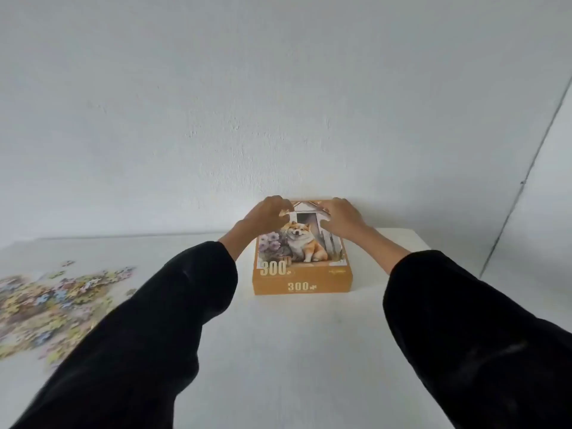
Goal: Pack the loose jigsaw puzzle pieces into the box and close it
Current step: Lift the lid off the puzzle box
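So the orange puzzle box (301,275) sits lid-on at about 12 o'clock on the white table (278,351), far end close to the wall (278,119). Up there the left hand (267,215) curls its fingers over the 11 o'clock corner and the right hand (343,216) over the 1 o'clock one, both gripping the lid. Meanwhile the loose puzzle pieces (46,301) lie heaped at 9 o'clock, well apart from it.

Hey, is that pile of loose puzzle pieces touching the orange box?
Apart. Head view shows bare table beside the box, with the pile far left.
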